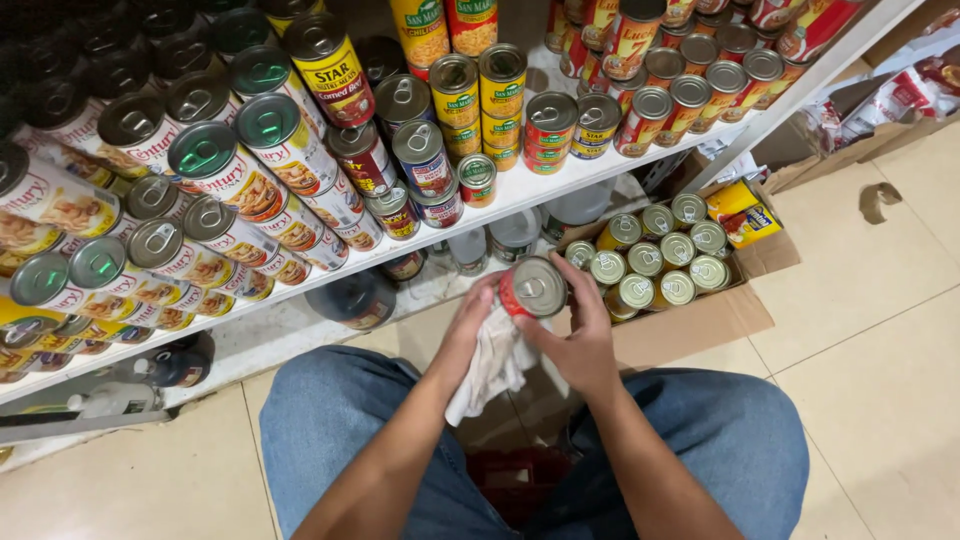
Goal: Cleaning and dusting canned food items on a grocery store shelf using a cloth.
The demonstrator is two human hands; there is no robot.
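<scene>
Above and ahead of the hands, a white shelf (520, 190) carries close-stacked rows of tinned goods. To the right of the hands, an open brown cardboard box (700, 320) holds gold-lidded tins. The right hand (580, 345) is wrapped around a small red-labelled round metal tin (533, 288), held between the two hands above the knees. The left hand (470, 330) clutches a crumpled white cloth (495, 365) against the tin's underside. Risk, as judged: cloth between palm and metal lessens grip, so the tin may slip to the tiled floor (880, 400) and dent.
</scene>
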